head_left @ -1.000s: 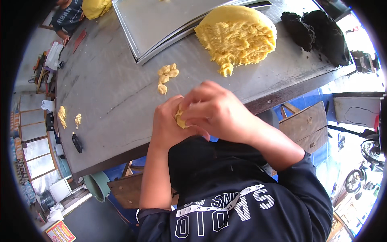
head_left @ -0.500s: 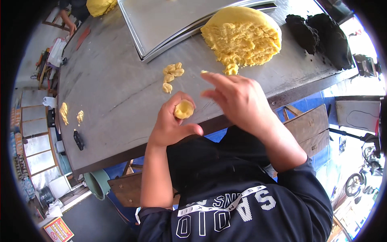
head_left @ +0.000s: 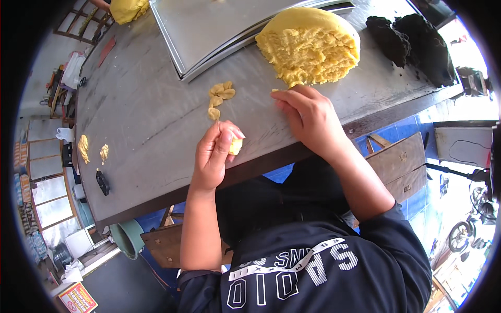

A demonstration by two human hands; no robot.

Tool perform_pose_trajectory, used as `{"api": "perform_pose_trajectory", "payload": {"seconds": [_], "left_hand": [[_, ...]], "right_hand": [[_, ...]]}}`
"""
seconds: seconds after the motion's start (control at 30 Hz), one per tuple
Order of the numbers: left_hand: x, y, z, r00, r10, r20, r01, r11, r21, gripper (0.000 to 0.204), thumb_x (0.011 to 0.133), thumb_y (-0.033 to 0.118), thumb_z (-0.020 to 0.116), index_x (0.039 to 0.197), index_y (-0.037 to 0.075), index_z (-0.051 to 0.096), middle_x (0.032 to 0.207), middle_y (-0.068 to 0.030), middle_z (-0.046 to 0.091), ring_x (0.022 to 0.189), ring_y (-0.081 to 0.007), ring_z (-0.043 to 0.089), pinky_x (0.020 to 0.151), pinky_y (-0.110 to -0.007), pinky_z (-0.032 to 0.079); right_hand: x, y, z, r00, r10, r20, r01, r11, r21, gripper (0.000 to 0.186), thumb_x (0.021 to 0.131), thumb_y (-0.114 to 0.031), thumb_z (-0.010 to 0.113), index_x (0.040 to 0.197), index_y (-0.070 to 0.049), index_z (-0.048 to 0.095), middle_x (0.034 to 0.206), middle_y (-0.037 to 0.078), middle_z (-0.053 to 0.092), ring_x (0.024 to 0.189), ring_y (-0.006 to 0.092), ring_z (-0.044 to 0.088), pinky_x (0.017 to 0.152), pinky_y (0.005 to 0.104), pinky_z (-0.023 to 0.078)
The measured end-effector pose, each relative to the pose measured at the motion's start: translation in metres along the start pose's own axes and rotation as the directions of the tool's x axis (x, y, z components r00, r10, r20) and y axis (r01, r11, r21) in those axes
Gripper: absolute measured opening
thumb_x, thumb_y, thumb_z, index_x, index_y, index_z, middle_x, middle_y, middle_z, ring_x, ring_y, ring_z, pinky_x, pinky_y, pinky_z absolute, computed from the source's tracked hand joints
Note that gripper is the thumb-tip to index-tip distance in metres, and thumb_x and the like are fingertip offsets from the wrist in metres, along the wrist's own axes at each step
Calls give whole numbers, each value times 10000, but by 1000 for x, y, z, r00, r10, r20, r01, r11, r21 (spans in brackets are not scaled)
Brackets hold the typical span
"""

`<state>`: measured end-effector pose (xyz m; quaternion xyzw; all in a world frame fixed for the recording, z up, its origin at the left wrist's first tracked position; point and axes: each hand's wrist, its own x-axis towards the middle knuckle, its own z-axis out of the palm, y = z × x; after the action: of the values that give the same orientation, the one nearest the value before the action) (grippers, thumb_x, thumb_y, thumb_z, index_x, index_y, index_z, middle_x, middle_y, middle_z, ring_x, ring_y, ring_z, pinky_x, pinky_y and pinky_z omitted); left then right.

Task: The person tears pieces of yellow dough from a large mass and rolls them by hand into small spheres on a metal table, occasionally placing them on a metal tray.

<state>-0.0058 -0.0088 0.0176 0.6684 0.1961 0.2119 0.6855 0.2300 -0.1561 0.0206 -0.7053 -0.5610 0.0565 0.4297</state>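
My left hand [head_left: 213, 156] is closed around a small cup-shaped piece of yellow dough [head_left: 236, 146], which shows between the fingers and thumb above the table's near edge. At the near lower edge of a large yellow dough mound [head_left: 313, 47], my right hand [head_left: 315, 117] has its fingers bent in against the dough; what they pinch is mostly hidden. A bit of yellow dough sits at one right fingertip. Beyond my left hand, several small shaped dough pieces [head_left: 222, 93] lie in a short, uneven row on the metal table [head_left: 141, 120].
Stacked metal trays [head_left: 209, 31] lie at the far middle. A black, lumpy mass [head_left: 425, 52] sits far right. On the left are dough scraps [head_left: 83, 148], a small black object [head_left: 102, 182] and a red flat piece [head_left: 107, 51]. Another yellow dough mound [head_left: 128, 9] stands far left.
My left hand has turned and closed more around its dough piece. The right hand has moved forward to the large mound's edge. The other person's hand at far left has mostly left view.
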Motion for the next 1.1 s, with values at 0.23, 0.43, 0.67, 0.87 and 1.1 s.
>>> {"api": "perform_pose_trajectory", "payload": {"seconds": [0.23,0.43,0.67,0.87,1.1], "left_hand": [[0,2,13,999,-44,6,44,996,-77,365,1063,344,901,1153,71,676,885,51,606,718,-35,490,649,-226,410],[5,-4,19,966,256,14,-235,862,449,580,619,217,1165,951,69,714,767,-16,667,666,-138,623,633,-335,508],[4,8,26,939,259,227,-344,728,593,527,629,267,1131,851,59,701,750,-59,687,680,-279,698,636,-389,548],[5,7,28,940,281,193,-338,694,636,478,806,382,1028,823,63,673,746,-78,649,707,-362,686,634,-450,523],[15,2,9,980,182,79,-189,978,91,501,1134,408,758,818,60,584,826,-39,561,802,-141,538,711,-316,419]], "right_hand": [[6,-25,-27,1000,27,2,-27,993,118,325,997,-148,858,1292,-22,806,1084,160,773,1042,374,779,919,485,631],[-1,-51,-17,980,-31,195,-34,947,321,654,816,-151,965,1421,-16,756,1202,173,781,1160,387,762,999,485,626],[-2,-49,3,965,-14,261,-74,943,325,759,763,-69,942,1481,2,707,1291,177,754,1249,403,707,1064,491,598],[10,-59,-15,959,-145,243,100,978,185,623,850,-101,848,1445,18,709,1217,175,735,1199,416,712,991,492,621],[22,19,-19,987,-85,139,143,861,-489,330,931,-77,712,1251,-19,763,1326,127,735,1213,332,729,935,432,664]]}}
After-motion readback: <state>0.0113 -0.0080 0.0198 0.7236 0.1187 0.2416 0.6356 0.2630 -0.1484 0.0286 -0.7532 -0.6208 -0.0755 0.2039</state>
